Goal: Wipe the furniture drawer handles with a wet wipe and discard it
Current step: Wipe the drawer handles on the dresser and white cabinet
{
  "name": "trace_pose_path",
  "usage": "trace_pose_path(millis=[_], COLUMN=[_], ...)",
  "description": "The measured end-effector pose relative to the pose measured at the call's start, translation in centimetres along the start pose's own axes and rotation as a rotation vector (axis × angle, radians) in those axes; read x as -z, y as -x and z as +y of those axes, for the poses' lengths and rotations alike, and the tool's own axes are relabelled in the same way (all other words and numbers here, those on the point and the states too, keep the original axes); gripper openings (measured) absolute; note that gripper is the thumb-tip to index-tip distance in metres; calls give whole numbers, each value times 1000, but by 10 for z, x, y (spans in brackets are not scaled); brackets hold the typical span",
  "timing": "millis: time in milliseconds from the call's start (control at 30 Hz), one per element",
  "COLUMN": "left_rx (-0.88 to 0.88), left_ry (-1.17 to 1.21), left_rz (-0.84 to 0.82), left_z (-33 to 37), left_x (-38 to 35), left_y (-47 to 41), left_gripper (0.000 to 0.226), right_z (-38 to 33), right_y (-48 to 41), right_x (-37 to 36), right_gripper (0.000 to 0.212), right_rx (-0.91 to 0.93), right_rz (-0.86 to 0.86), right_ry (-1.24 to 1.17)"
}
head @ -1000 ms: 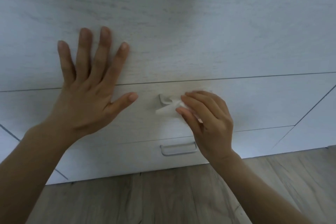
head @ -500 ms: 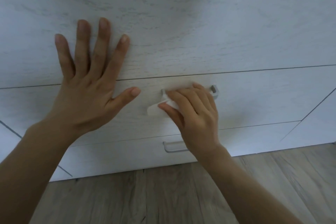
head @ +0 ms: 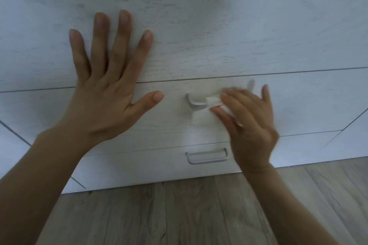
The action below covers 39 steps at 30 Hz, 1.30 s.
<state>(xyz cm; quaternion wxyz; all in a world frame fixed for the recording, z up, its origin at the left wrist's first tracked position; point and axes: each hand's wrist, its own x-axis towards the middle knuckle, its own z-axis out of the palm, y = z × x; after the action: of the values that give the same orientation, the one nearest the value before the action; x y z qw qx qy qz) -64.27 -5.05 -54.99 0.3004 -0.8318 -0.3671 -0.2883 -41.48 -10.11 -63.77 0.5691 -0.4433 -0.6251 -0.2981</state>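
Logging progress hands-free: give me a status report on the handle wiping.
Left hand flat on drawer front, empty. Right hand pinching wet wipe on middle handle. Lower handle clear, nothing blocking.

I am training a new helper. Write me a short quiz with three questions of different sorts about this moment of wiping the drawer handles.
1. True or false: the left hand lies flat and open on the pale wood-grain drawer front.
2. What does the right hand press on the upper grey metal handle?
3. The lower grey metal handle is: A) being wiped, B) untouched, C) covered.

Key: 1 true; 2 the white wet wipe; 3 B.
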Motion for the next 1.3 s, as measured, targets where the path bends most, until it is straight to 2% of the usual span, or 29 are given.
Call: trace_pose_path(millis=[100, 267, 400, 500, 633, 867, 1067, 1300], left_rx=[10, 4, -17, -19, -15, -26, -29, -24], left_ry=[-20, 10, 5, -8, -17, -32, -33, -47], left_rz=[8, -5, -3, -6, 3, 32, 31, 10], left_z=[-1, -1, -1, -1, -2, -3, -3, -3], left_x=[-1, 0, 1, -1, -1, -2, 0, -1], left_y=[0, 1, 0, -2, 1, 0, 0, 0], left_gripper=[75, 76, 76, 76, 75, 76, 76, 76], right_z=[1, -29, -1, 5, -30, 2, -26, -1], right_y=[-1, -8, -5, -6, -2, 3, -3, 0], right_x=[3, -22, 4, 9, -23, 9, -19, 8], right_gripper=[19, 23, 21, 21, 20, 21, 17, 20], right_rx=[-60, -8, -59, -34, 51, -11, 57, -89], right_rz=[18, 8, -3, -26, -33, 14, 1, 49], right_ry=[-17, -49, -21, -12, -53, 8, -45, -14])
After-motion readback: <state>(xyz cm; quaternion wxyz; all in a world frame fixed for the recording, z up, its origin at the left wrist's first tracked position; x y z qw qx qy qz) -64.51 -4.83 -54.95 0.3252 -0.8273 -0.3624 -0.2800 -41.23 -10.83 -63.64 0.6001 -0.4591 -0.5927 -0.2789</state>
